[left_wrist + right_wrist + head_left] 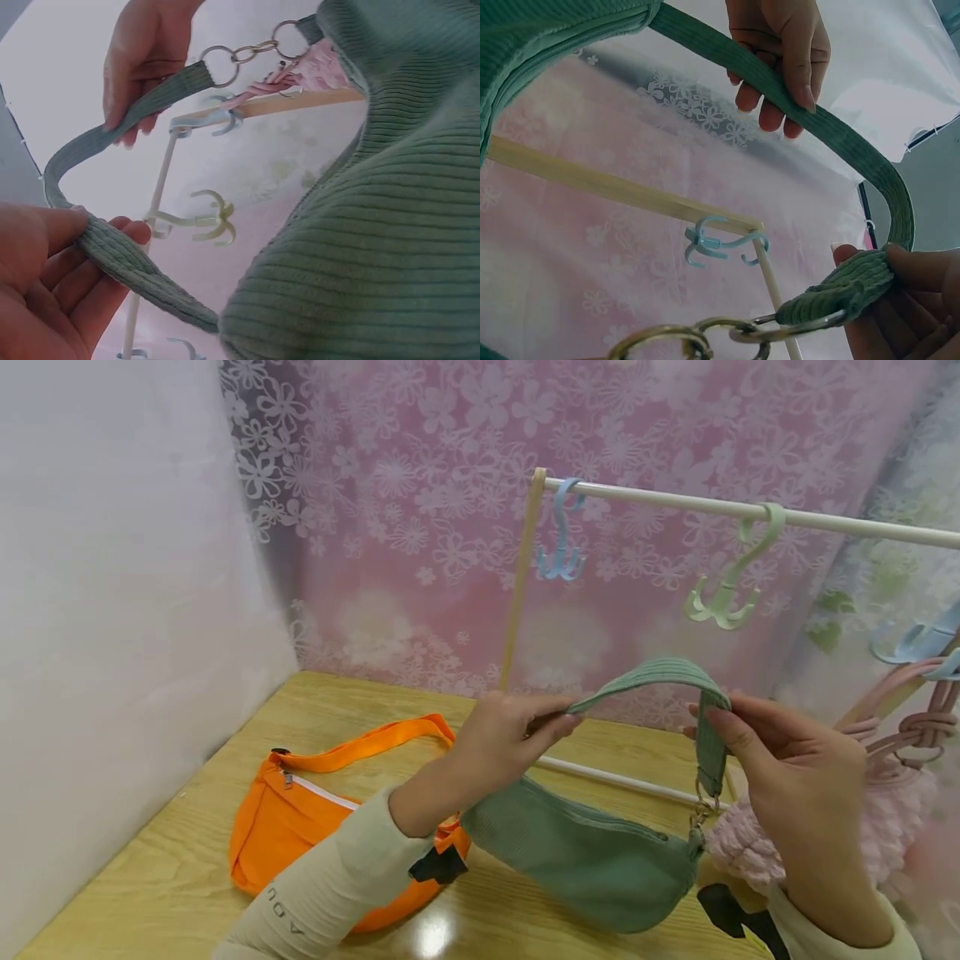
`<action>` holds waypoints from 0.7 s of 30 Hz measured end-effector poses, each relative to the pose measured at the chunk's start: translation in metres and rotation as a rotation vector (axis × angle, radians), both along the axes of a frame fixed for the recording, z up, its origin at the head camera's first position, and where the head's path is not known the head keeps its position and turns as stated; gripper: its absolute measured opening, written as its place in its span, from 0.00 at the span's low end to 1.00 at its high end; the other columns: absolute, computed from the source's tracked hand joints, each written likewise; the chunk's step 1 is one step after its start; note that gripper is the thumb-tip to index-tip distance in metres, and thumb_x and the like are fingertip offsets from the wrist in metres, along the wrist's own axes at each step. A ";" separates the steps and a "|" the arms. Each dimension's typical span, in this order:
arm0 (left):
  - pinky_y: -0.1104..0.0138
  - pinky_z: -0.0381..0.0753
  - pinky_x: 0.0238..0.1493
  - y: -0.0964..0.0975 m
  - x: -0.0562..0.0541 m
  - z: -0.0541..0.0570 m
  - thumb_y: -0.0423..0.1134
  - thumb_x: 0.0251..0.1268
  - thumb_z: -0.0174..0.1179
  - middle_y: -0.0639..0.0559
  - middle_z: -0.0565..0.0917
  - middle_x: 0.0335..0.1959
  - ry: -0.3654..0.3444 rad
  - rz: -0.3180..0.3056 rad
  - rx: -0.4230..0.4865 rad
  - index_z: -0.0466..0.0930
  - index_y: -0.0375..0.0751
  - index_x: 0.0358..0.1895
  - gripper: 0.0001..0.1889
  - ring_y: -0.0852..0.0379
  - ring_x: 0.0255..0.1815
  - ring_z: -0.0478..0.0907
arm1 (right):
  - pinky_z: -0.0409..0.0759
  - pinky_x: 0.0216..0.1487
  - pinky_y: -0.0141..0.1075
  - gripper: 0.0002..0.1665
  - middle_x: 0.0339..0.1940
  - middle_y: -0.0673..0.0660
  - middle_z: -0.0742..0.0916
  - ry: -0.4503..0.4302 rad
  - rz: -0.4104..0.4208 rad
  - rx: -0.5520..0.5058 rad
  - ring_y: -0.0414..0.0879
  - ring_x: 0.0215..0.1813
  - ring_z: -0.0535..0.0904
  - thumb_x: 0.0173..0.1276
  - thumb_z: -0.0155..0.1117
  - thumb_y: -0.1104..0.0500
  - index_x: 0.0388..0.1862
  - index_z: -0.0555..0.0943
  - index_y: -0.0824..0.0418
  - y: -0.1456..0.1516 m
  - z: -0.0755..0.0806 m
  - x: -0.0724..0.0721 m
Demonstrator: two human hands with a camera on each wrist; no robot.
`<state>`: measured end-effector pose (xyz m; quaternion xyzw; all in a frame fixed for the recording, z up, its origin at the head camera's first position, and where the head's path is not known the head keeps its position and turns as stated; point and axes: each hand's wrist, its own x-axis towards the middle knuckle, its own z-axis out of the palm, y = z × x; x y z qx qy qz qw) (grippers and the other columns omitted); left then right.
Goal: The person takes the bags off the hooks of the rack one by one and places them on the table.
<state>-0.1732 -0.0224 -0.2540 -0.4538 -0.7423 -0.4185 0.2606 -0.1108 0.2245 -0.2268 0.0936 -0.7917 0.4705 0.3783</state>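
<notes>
Both hands hold the green bag (592, 860) by its strap (660, 672), above the near right of the counter (172, 877). The left hand (502, 739) pinches the strap's left end, the right hand (787, 768) pinches its right end above the chain. An orange bag (285, 827) lies to the left; a rail (750, 512) with hooks (723, 593) stands behind

Pink bag (892, 810) cut off right; orange bag (292, 827) partly behind sleeve.
</notes>
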 end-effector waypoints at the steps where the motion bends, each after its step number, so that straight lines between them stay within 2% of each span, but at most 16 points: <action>1: 0.82 0.75 0.27 -0.001 0.001 0.001 0.32 0.67 0.61 0.48 0.88 0.31 -0.007 -0.010 -0.007 0.86 0.34 0.46 0.09 0.63 0.28 0.84 | 0.80 0.37 0.21 0.13 0.32 0.42 0.89 -0.003 -0.007 0.002 0.35 0.31 0.86 0.62 0.66 0.73 0.46 0.85 0.72 0.001 -0.001 0.001; 4: 0.82 0.76 0.26 -0.005 0.006 0.004 0.32 0.67 0.60 0.48 0.88 0.31 -0.037 -0.038 -0.032 0.86 0.35 0.44 0.08 0.63 0.28 0.84 | 0.79 0.36 0.20 0.13 0.32 0.37 0.88 0.003 -0.047 0.069 0.32 0.30 0.85 0.63 0.66 0.72 0.47 0.85 0.70 0.004 -0.004 0.005; 6: 0.81 0.76 0.26 -0.008 0.011 0.005 0.32 0.68 0.60 0.48 0.88 0.31 -0.062 -0.048 -0.056 0.86 0.35 0.43 0.07 0.65 0.28 0.84 | 0.74 0.27 0.18 0.13 0.31 0.34 0.88 0.012 -0.049 0.095 0.30 0.28 0.84 0.62 0.67 0.71 0.46 0.86 0.69 0.004 -0.007 0.007; 9: 0.80 0.76 0.24 -0.013 0.017 0.004 0.32 0.69 0.59 0.50 0.88 0.30 -0.112 -0.059 -0.084 0.86 0.36 0.44 0.08 0.69 0.26 0.82 | 0.65 0.16 0.24 0.12 0.31 0.31 0.86 0.040 -0.014 0.163 0.28 0.24 0.81 0.62 0.67 0.72 0.45 0.86 0.69 0.002 -0.011 0.010; 13: 0.77 0.74 0.21 -0.019 0.021 0.001 0.33 0.69 0.59 0.54 0.86 0.27 -0.157 -0.064 -0.102 0.86 0.39 0.43 0.07 0.73 0.22 0.75 | 0.72 0.21 0.21 0.12 0.32 0.33 0.87 0.025 0.081 0.211 0.29 0.28 0.83 0.63 0.65 0.74 0.45 0.85 0.70 -0.001 -0.019 0.013; 16: 0.76 0.74 0.22 -0.024 0.020 0.000 0.34 0.70 0.58 0.54 0.86 0.27 -0.189 -0.071 -0.108 0.85 0.39 0.41 0.06 0.73 0.23 0.76 | 0.74 0.23 0.21 0.12 0.33 0.37 0.88 0.001 0.108 0.198 0.31 0.32 0.85 0.63 0.64 0.75 0.45 0.85 0.70 -0.001 -0.023 0.013; 18: 0.75 0.76 0.23 -0.027 0.019 0.000 0.34 0.70 0.58 0.52 0.87 0.29 -0.219 -0.072 -0.114 0.85 0.38 0.43 0.08 0.73 0.26 0.79 | 0.66 0.15 0.23 0.12 0.33 0.37 0.88 0.006 0.122 0.195 0.32 0.26 0.83 0.63 0.64 0.75 0.44 0.85 0.70 0.001 -0.025 0.011; 21: 0.75 0.78 0.24 -0.031 0.018 0.002 0.34 0.70 0.58 0.51 0.88 0.30 -0.239 -0.068 -0.117 0.86 0.37 0.44 0.08 0.72 0.28 0.81 | 0.56 0.11 0.30 0.11 0.33 0.37 0.88 0.028 0.155 0.202 0.32 0.25 0.83 0.63 0.63 0.76 0.44 0.85 0.70 0.003 -0.025 0.009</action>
